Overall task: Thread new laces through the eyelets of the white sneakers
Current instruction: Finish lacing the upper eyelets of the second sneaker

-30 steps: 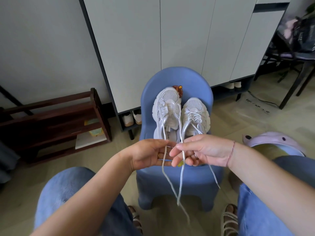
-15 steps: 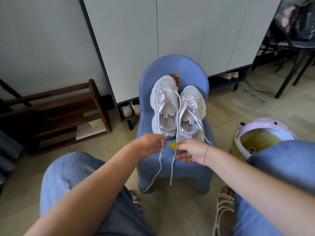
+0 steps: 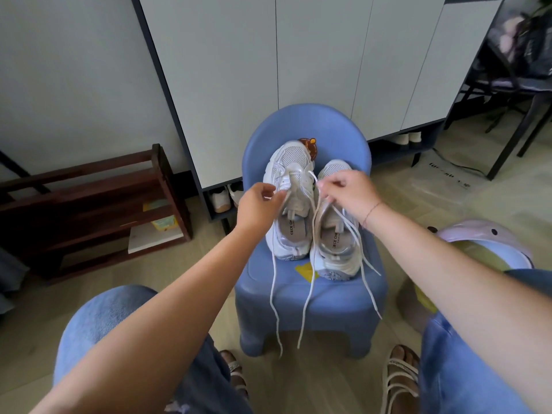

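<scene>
Over the sneakers (image 3: 294,158), both hands (image 3: 258,206) (image 3: 346,189) pinch laces (image 3: 272,294).

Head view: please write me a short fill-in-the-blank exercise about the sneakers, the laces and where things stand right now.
1. The white sneakers stand on a small ____ chair.
2. Their toes point ____ from the person.
3. The left hand and the right hand each pinch a lace, and the loose ends hang over the chair's ____ edge.
4. The dark wooden rack stands on the person's ____ side.
Missing words: blue; away; front; left.
</scene>
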The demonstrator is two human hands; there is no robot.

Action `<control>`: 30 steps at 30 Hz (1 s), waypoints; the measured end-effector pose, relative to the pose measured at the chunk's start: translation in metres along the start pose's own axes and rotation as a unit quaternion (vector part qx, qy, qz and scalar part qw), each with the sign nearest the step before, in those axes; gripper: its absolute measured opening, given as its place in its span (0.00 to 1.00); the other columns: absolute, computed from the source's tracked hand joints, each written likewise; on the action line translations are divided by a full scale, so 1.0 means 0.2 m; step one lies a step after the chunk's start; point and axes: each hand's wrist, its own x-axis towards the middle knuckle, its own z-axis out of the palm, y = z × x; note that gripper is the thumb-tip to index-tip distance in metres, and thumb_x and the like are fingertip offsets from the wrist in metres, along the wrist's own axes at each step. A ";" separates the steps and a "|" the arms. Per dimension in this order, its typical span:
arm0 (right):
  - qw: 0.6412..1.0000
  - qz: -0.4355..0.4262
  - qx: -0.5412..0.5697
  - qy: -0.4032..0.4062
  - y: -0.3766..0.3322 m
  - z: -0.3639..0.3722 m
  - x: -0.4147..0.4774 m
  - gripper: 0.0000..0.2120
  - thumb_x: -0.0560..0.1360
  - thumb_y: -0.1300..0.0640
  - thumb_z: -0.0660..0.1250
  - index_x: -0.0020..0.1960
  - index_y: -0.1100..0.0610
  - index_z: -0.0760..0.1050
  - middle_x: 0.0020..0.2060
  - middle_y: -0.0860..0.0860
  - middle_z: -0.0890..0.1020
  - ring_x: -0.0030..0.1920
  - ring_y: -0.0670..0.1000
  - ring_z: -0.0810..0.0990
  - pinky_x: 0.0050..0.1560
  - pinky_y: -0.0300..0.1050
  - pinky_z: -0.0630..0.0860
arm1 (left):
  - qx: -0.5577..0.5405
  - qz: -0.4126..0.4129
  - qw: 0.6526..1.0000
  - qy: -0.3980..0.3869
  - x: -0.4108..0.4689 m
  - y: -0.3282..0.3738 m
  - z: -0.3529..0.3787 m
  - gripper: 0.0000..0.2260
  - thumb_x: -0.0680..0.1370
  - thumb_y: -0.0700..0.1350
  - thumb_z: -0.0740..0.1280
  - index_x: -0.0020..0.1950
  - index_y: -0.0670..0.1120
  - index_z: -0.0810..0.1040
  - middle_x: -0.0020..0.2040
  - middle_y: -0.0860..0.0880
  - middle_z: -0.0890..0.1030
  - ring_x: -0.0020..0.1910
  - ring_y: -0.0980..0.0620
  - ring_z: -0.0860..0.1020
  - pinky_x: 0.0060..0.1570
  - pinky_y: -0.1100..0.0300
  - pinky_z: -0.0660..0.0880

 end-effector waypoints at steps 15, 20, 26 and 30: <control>0.984 0.034 -0.173 0.007 0.17 0.13 0.50 0.11 0.73 0.42 0.67 0.41 0.50 0.76 0.43 0.48 0.82 0.47 0.53 0.80 0.53 0.51 0.76 | 0.058 -0.007 0.997 0.059 0.33 0.02 0.21 0.13 0.72 0.50 0.71 0.49 0.48 0.71 0.48 0.51 0.78 0.46 0.52 0.75 0.43 0.61 0.68; 0.988 0.012 -0.151 0.026 0.20 0.14 0.51 0.09 0.74 0.47 0.67 0.38 0.50 0.73 0.37 0.46 0.78 0.44 0.53 0.78 0.53 0.54 0.75 | 0.045 -0.010 0.995 0.091 0.31 0.03 0.21 0.09 0.71 0.47 0.70 0.47 0.45 0.75 0.36 0.54 0.77 0.36 0.57 0.74 0.35 0.66 0.68; 0.978 -0.017 -0.201 0.050 0.20 0.14 0.49 0.09 0.77 0.50 0.63 0.42 0.55 0.73 0.34 0.46 0.75 0.42 0.53 0.76 0.54 0.51 0.72 | 0.135 0.009 0.981 0.137 0.29 0.06 0.22 0.06 0.72 0.45 0.65 0.38 0.45 0.78 0.30 0.51 0.77 0.28 0.55 0.69 0.29 0.59 0.67; 0.966 -0.014 -0.246 0.079 0.21 0.14 0.49 0.09 0.79 0.51 0.60 0.42 0.54 0.71 0.40 0.49 0.77 0.48 0.55 0.74 0.55 0.51 0.65 | 0.134 0.017 0.978 0.160 0.30 0.05 0.21 0.08 0.70 0.44 0.64 0.35 0.42 0.78 0.31 0.46 0.80 0.30 0.50 0.71 0.29 0.55 0.72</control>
